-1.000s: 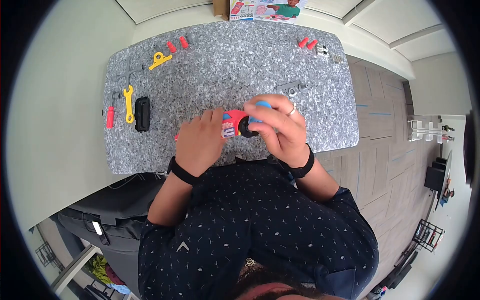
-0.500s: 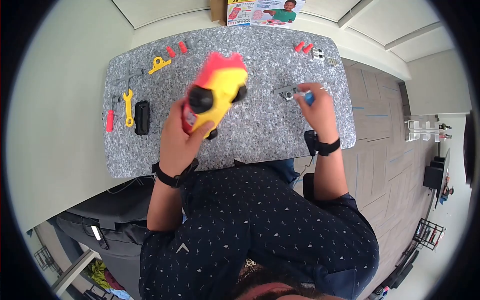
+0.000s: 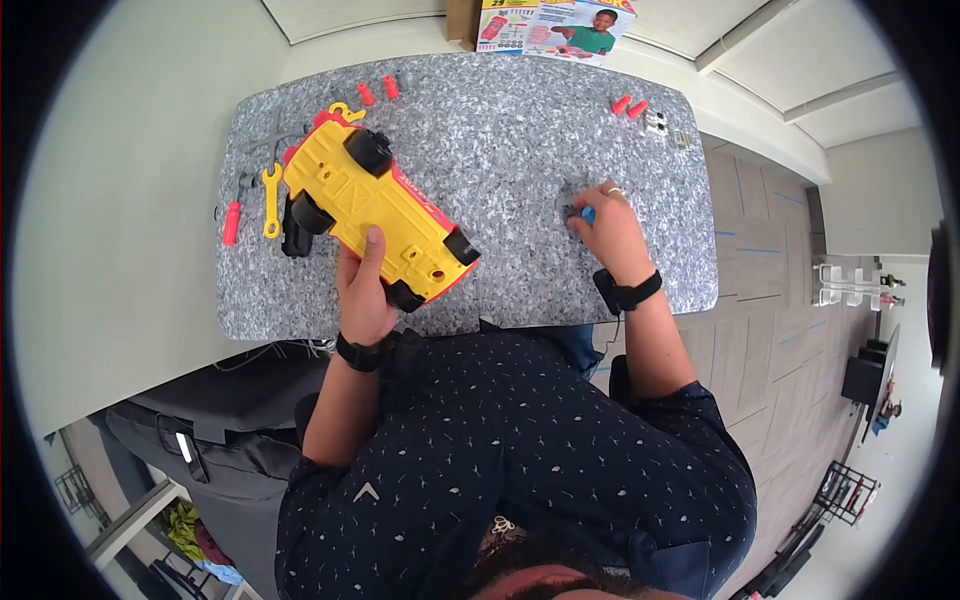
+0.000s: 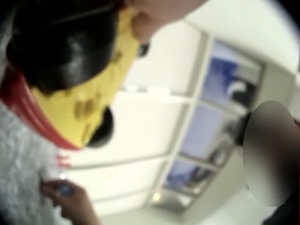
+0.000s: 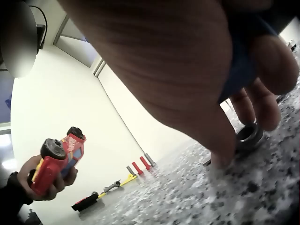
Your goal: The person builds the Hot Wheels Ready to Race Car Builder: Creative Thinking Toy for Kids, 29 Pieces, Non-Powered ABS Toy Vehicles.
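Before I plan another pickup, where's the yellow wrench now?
In the head view, the yellow wrench lies at the left of the table, between the red-handled tool and the black piece.

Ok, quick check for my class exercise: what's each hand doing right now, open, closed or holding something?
Left hand: holding the toy car.
Right hand: holding a blue piece, close to a grey part.

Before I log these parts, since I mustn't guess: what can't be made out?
Roof of the toy car, head view: hidden, facing away.
Part of the black piece, head view: behind the toy car.
Much of the grey part, right wrist view: covered by the right hand.
Top of the box, head view: cut off by the edge.
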